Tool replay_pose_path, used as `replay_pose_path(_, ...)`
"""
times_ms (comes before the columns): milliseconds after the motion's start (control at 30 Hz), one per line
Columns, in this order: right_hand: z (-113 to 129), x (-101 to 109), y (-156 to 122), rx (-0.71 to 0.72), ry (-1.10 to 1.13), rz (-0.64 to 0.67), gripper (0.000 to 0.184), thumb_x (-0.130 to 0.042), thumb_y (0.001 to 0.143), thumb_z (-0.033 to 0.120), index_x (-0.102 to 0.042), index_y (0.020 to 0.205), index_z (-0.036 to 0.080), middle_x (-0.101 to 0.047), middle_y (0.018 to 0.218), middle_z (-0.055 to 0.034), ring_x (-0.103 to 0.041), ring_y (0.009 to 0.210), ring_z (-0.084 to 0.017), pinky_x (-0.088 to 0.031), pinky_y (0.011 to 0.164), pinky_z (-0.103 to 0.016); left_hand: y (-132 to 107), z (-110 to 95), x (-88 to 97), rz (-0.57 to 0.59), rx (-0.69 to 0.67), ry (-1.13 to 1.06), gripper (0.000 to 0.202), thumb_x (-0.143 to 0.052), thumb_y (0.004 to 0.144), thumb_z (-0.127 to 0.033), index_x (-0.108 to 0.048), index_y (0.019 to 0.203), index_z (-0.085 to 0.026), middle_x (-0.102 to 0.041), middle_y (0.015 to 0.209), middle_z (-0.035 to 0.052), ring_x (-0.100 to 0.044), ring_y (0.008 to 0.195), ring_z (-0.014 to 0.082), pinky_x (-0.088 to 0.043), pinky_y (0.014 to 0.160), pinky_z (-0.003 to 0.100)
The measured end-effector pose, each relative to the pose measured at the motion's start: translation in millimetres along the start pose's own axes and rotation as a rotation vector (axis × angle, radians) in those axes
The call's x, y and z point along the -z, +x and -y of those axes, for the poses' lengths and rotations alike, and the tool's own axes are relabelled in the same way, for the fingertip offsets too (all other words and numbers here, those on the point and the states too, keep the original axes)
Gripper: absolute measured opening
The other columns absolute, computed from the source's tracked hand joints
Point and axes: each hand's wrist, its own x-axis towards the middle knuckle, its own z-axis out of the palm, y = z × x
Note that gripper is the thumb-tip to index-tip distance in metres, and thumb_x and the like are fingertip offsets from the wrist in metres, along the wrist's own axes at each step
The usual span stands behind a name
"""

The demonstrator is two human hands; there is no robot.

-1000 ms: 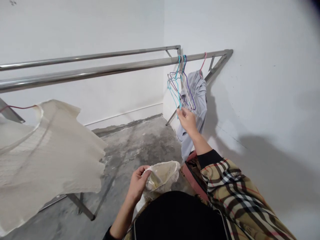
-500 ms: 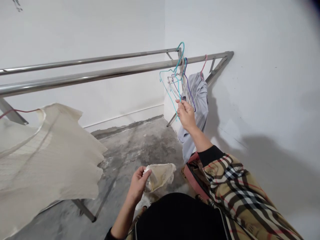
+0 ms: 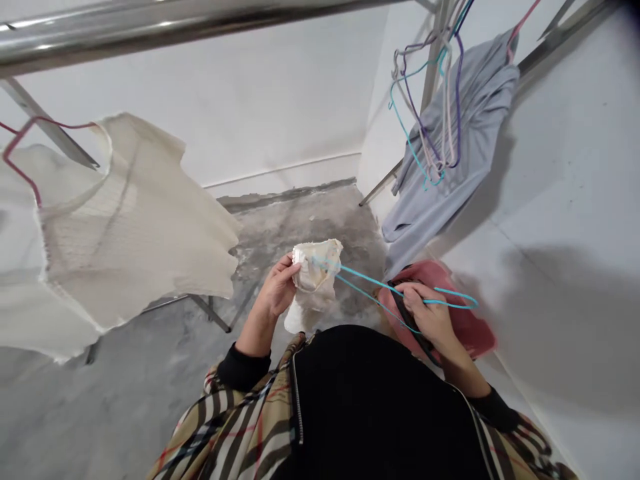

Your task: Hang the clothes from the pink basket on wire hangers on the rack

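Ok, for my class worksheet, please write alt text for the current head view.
A person's left hand holds a cream garment by its edge while the right hand holds a turquoise clothes hanger, one end at the garment's opening. A cream top hangs at left, a grey garment at right near a pink tub.

Left hand (image 3: 280,283) grips the edge of a small cream garment (image 3: 320,293); right hand (image 3: 431,315) holds a blue hanger (image 3: 370,277), its far end at the garment's opening. A pink basin (image 3: 473,327) is sited below the right hand. A cream top (image 3: 150,220) hangs at left below a metal rail (image 3: 200,25); unloaded hangers (image 3: 459,100) hang at upper right, before a grey garment (image 3: 480,133).
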Motion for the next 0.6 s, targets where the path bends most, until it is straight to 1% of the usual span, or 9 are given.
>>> replay_pose_path(100, 1.2, 14.8, -2.9, 0.036, -0.13, 0.06, 0.035, -0.051, 0.091, 0.046, -0.074, 0.084, 0.02, -0.072, 0.075, -0.0048, -0.066, 0.069, -0.019, -0.052, 0.066, -0.03, 5.1, -2.9, -2.2, 0.04, -0.014, 0.004, 0.034, -0.078, 0.065, -0.018, -0.065, 0.095, -0.018, -0.067, 0.087, -0.001, -0.061, 0.073, 0.0109, -0.048, 0.069, 0.022)
replay_pose_path(200, 2.9, 23.1, -2.9, 0.053, -0.181, 0.105, 0.036, -0.049, 0.092, 0.045, -0.076, 0.088, 0.021, -0.075, 0.087, -0.0061, -0.07, 0.082, -0.022, -0.054, 0.077, -0.032, 9.5, -3.3, -6.3, 0.066, -0.014, 0.045, 0.038, -0.079, 0.062, -0.015, -0.065, 0.097, -0.019, -0.066, 0.088, -0.0023, -0.06, 0.075, 0.0104, -0.048, 0.069, 0.021)
replay_pose_path(267, 3.5, 20.9, -0.2, 0.067, -0.196, 0.146, 0.035, -0.049, 0.093, 0.044, -0.076, 0.088, 0.021, -0.075, 0.09, -0.006, -0.07, 0.085, -0.023, -0.054, 0.077, -0.032, 11.5, -0.3, -9.8, 0.096, -0.008, 0.1, 0.039, -0.079, 0.062, -0.015, -0.064, 0.098, -0.02, -0.065, 0.089, -0.0019, -0.06, 0.076, 0.0105, -0.048, 0.068, 0.021)
replay_pose_path(367, 1.3, 5.4, 8.2, 0.109, -0.213, 0.221, 0.036, -0.048, 0.094, 0.043, -0.075, 0.085, 0.02, -0.073, 0.08, -0.0048, -0.066, 0.073, -0.02, -0.051, 0.068, -0.03, 12.2, 10.5, -17.9, 0.19, -0.015, 0.258, 0.039, -0.078, 0.066, -0.02, -0.064, 0.102, -0.02, -0.067, 0.093, 0.0008, -0.06, 0.077, 0.0119, -0.048, 0.069, 0.022)
replay_pose_path(433, -3.1, -10.8, 15.4, 0.145, -0.207, 0.257, 0.037, -0.048, 0.094, 0.043, -0.074, 0.081, 0.02, -0.071, 0.074, -0.0033, -0.061, 0.065, -0.017, -0.048, 0.063, -0.028, 10.5, 19.9, -25.9, 0.303, -0.076, 0.467, 0.038, -0.075, 0.072, -0.025, -0.063, 0.107, -0.019, -0.067, 0.096, 0.0035, -0.06, 0.079, 0.0132, -0.048, 0.07, 0.024)
replay_pose_path(467, -6.0, -19.5, 19.1, 0.161, -0.202, 0.267, 0.038, -0.048, 0.094, 0.044, -0.073, 0.08, 0.02, -0.07, 0.072, -0.0025, -0.058, 0.061, -0.016, -0.046, 0.061, -0.027, 9.0, 24.2, -30.6, 0.372, -0.132, 0.621, 0.037, -0.072, 0.075, -0.027, -0.063, 0.11, -0.019, -0.068, 0.097, 0.005, -0.061, 0.08, 0.0142, -0.048, 0.07, 0.025)
replay_pose_path(533, -12.4, -35.3, 25.8, 0.176, -0.185, 0.252, 0.041, -0.047, 0.094, 0.046, -0.073, 0.077, 0.02, -0.068, 0.068, -0.0014, -0.053, 0.056, -0.013, -0.042, 0.056, -0.026, 5.4, 29.8, -39.9, 0.502, -0.299, 0.997, 0.032, -0.065, 0.082, -0.028, -0.065, 0.113, -0.02, -0.067, 0.102, 0.0082, -0.061, 0.084, 0.0171, -0.048, 0.073, 0.029)
replay_pose_path(567, -15.3, -41.3, 28.5, 0.177, -0.167, 0.234, 0.043, -0.046, 0.094, 0.048, -0.073, 0.075, 0.019, -0.066, 0.065, -0.0011, -0.05, 0.054, -0.013, -0.041, 0.055, -0.026, 3.7, 30.5, -43.9, 0.547, -0.402, 1.194, 0.029, -0.062, 0.085, -0.027, -0.066, 0.113, -0.021, -0.067, 0.104, 0.0094, -0.061, 0.087, 0.0189, -0.048, 0.075, 0.032)
replay_pose_path(600, -17.7, -45.6, 30.7, 0.176, -0.142, 0.214, 0.044, -0.046, 0.093, 0.049, -0.072, 0.073, 0.019, -0.064, 0.062, -0.001, -0.049, 0.053, -0.012, -0.04, 0.054, -0.026, 2.1, 29.9, -47.1, 0.567, -0.508, 1.38, 0.027, -0.059, 0.087, -0.025, -0.067, 0.113, -0.022, -0.068, 0.106, 0.01, -0.06, 0.09, 0.021, -0.047, 0.077, 0.035)
